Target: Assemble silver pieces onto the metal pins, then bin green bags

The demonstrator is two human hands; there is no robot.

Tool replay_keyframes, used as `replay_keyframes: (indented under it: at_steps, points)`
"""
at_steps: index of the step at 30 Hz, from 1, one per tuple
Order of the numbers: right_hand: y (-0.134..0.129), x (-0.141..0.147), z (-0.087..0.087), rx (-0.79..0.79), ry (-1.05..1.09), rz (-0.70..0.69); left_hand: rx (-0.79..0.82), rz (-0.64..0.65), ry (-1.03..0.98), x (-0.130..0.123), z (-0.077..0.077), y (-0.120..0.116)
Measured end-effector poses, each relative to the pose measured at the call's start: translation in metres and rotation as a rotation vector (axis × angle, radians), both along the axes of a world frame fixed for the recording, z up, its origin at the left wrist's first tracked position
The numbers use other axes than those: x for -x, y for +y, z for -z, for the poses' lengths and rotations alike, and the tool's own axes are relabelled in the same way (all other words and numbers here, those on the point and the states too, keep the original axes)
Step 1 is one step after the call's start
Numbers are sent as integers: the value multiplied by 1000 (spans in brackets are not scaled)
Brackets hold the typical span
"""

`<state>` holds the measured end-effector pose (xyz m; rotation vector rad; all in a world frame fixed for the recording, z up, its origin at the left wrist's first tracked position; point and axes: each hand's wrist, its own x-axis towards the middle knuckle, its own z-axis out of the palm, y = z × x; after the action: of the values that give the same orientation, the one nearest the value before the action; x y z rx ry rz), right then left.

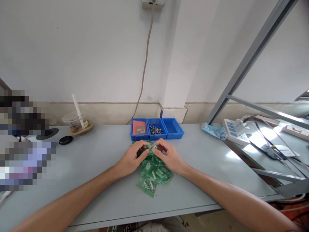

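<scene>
Several green plastic bags (pixel 158 174) with small white and metal parts inside lie in a heap at the middle of the table. At the far end of the heap, my left hand (pixel 134 157) pinches one green bag between thumb and fingers. Facing it, my right hand (pixel 169 156) pinches the same bag from the other side. The fingertips of both hands are close together, and some are hidden behind the plastic. Just beyond are three joined blue bins: the left bin (pixel 132 129) holds a pink sheet and a small bag, the middle bin (pixel 159 121) holds small metal pieces, and the right bin (pixel 172 128) stands beside it.
On the grey table (pixel 96 190), a clear cup (pixel 72 119) sits in a brown holder at the back left, near a black oval object (pixel 66 140). A blue packet (pixel 213 131) and a white power strip (pixel 235 132) lie at the right, beside a metal frame (pixel 248 69).
</scene>
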<state>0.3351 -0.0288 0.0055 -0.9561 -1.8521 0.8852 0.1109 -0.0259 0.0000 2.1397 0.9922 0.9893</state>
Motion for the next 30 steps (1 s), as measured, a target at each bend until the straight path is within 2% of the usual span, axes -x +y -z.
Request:
replay_keyframes:
  at_steps: [6, 13, 22, 25, 30]
  points:
    - [2, 1, 5, 29, -4, 58, -1, -2, -55, -1, 2, 3]
    - [-1, 0, 2, -5, -53, 23, -13, -37, -68, 1, -2, 0]
    - [-2, 2, -5, 28, 102, 90, 43, -59, -126, -1, -3, -1]
    - [-1, 1, -4, 16, 141, 111, 3, -38, -74, 0, -3, -4]
    - [-1, -2, -4, 38, 53, 81, -124, -61, 14, 2, -5, -2]
